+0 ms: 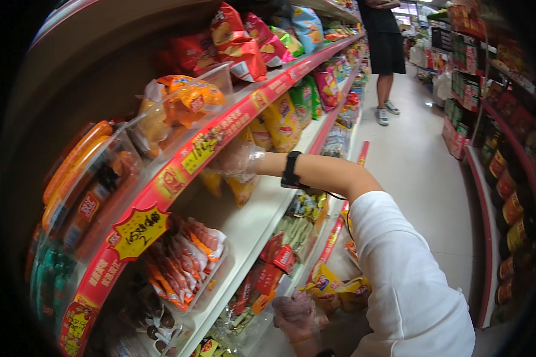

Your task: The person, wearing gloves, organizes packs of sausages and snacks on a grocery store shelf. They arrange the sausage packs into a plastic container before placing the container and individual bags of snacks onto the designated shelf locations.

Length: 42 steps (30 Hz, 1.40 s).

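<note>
My right hand [234, 156], in a clear plastic glove and with a black band at the wrist, reaches in under the red-edged upper shelf. Yellow snack bags [282, 122] stand beside it, and the lower ends of yellow bags [242, 189] show just beneath it. The shelf edge and blur hide the fingers, so whether they grip a bag cannot be told. Low in the view, my left hand [297, 319] is closed around a crumpled purplish cloth [295, 305], in front of the lower shelves. More yellow snack bags [326, 285] lie close to its right.
Clear bins hold packaged sausages [89, 205] and orange-and-white snack packs [190, 263]. Red chip bags [239, 44] stand on the upper shelf. A person [386, 53] in dark clothes stands in the aisle [411, 178]. Stocked shelves [478, 223] line its right side.
</note>
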### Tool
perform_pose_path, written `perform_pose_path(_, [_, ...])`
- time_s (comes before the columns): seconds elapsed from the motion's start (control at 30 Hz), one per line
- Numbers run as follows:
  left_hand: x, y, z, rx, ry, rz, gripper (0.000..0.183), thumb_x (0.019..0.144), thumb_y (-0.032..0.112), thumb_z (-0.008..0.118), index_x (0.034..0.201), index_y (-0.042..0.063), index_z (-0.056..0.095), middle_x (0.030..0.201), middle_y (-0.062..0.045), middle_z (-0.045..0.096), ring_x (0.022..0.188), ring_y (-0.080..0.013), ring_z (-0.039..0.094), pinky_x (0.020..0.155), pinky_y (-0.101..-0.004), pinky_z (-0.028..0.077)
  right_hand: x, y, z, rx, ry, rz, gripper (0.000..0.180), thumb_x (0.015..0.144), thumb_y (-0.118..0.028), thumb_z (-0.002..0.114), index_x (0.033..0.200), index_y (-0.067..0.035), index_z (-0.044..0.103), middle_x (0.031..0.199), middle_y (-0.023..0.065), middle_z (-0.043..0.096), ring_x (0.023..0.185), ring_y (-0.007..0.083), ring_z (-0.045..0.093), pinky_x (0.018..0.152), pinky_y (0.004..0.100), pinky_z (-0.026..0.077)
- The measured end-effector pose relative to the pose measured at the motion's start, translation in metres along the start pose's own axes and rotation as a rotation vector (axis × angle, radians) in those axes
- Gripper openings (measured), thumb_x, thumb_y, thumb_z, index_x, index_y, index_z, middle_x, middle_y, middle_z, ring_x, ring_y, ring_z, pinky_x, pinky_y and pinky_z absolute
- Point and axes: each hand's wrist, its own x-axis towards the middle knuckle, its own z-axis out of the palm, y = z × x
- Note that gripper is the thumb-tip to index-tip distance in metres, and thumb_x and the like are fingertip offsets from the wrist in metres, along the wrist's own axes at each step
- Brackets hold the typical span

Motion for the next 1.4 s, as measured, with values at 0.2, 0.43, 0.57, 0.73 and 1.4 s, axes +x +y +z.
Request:
perform_pose_path(0.2, [0.013,-0.030,0.039,-0.072,0.147,-0.078,0.029,0.081,0.048,0.057,0.089,0.020,0.063,0.099,-0.004,0.065,0.098,-0.0232,0.058,0.080,-0.0433,0.046,-0.147,-0.036,-0.114,0.279,0.059,0.012,0.026,0.089,-0.030,0.045,0.090,-0.006,0.055,0.078,0.0168,0.056,0.074,0.0362,0.058,0.068,0.0449,0.046])
perform_pose_path(0.43, [0.021,-0.032,0.072,-0.082,0.306,0.049,0.035,0.085,0.048,0.055,0.097,0.016,0.062,0.104,-0.004,0.064,0.100,-0.0215,0.058,0.081,-0.0399,0.048,-0.224,-0.036,-0.134,0.281,-0.344,0.026,0.045,0.078,-0.017,0.058,0.123,-0.012,0.052,0.097,0.0122,0.056,0.081,0.0298,0.059,0.068,0.0416,0.048])
perform_pose_path(0.57, [0.025,-0.039,0.049,-0.093,0.283,0.107,0.035,0.087,0.047,0.050,0.098,0.015,0.062,0.105,-0.002,0.063,0.104,-0.0218,0.056,0.086,-0.0400,0.045,-0.289,-0.048,-0.035,0.444,-0.596,-0.166,0.038,0.086,-0.021,0.049,0.121,-0.008,0.052,0.105,0.0152,0.059,0.092,0.0291,0.062,0.077,0.0399,0.052])
perform_pose_path(0.73, [0.019,-0.043,0.057,-0.073,0.350,0.132,0.031,0.087,0.046,0.050,0.096,0.019,0.062,0.100,0.001,0.063,0.102,-0.0203,0.057,0.083,-0.0388,0.045,-0.309,-0.087,0.037,0.543,-0.604,-0.285,0.022,0.084,-0.020,0.047,0.088,-0.001,0.057,0.087,0.0158,0.060,0.084,0.0339,0.060,0.071,0.0427,0.050])
perform_pose_path(1.4, [0.050,-0.068,0.043,0.001,0.213,-0.058,0.059,0.084,0.048,0.040,0.112,-0.002,0.053,0.112,-0.020,0.059,0.101,-0.0312,0.057,0.085,-0.0442,0.046,-0.315,0.001,-0.145,1.709,0.833,0.477,0.068,0.085,-0.071,0.027,0.049,-0.014,0.035,0.043,0.0008,0.034,0.041,0.0125,0.031,0.043,0.0287,0.025])
